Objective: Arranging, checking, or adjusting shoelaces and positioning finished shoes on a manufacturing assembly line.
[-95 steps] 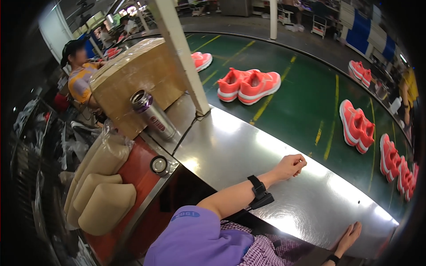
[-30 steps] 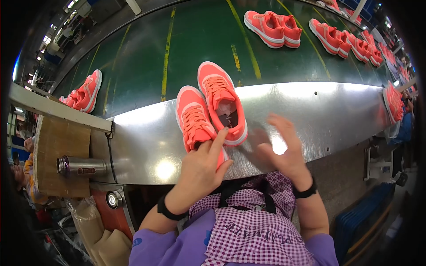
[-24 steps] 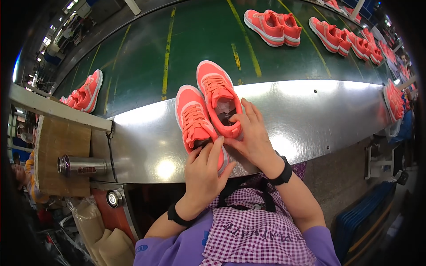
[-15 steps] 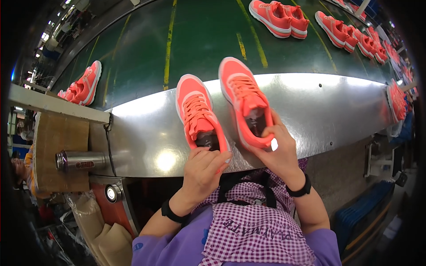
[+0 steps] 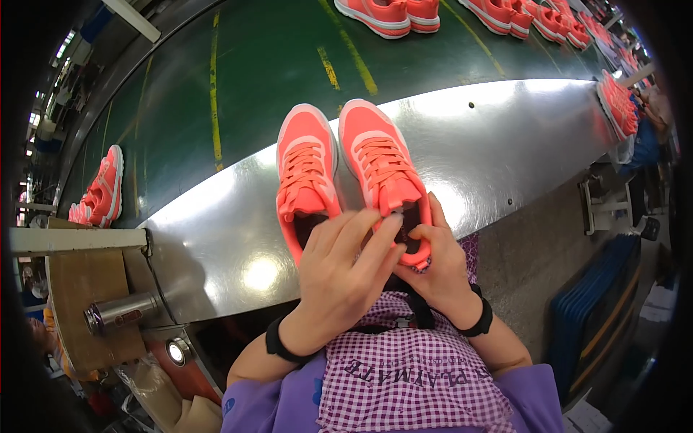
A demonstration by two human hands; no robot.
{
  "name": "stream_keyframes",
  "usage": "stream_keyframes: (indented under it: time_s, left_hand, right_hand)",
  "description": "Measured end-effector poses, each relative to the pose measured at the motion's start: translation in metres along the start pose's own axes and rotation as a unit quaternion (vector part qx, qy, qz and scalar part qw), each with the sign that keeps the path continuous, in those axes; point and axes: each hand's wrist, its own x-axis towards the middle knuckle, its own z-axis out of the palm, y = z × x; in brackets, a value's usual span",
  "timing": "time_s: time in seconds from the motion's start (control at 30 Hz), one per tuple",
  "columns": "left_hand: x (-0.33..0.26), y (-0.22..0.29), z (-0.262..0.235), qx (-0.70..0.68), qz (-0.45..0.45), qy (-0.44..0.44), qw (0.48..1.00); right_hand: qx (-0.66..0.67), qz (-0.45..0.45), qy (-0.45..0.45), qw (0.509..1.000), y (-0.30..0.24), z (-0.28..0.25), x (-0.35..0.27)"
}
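Observation:
Two coral-pink sneakers with white soles lie side by side before me, toes pointing away. The left sneaker (image 5: pixel 304 162) rests on the metal ledge, its heel partly hidden behind my left hand. My right hand (image 5: pixel 439 267) is closed round the heel of the right sneaker (image 5: pixel 382 155), thumb at the inside of the collar. Across to that same shoe reaches my left hand (image 5: pixel 346 260), its bent fingertips on the collar and tongue at the opening. Its thumb is hidden. Both shoes are laced, and dark insoles show inside.
Beyond the curved metal ledge (image 5: pixel 498 144) runs a green belt (image 5: pixel 260 79) with yellow lines. More coral sneakers (image 5: pixel 105 187) stand at the left, others at the far right. A steel flask (image 5: pixel 123 312) lies by cardboard at left. A white bar (image 5: pixel 79 239) juts in there.
My left hand has let go of the left sneaker's heel and moved right onto the right sneaker's opening. The two shoes now sit closer together. The view has shifted right.

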Motion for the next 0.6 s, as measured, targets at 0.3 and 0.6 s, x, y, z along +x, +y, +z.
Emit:
stream_keyframes:
  time_s: [0.3, 0.6]
  left_hand:
    - [0.042, 0.005, 0.039, 0.07, 0.061, -0.058, 0.994]
    - [0.019, -0.003, 0.008, 0.019, 0.074, -0.015, 0.997]
  right_hand:
    - [-0.002, 0.012, -0.001, 1.0, 0.006, 0.008, -0.009]
    - [0.03, 0.046, 0.022, 0.998, 0.003, 0.008, -0.01]
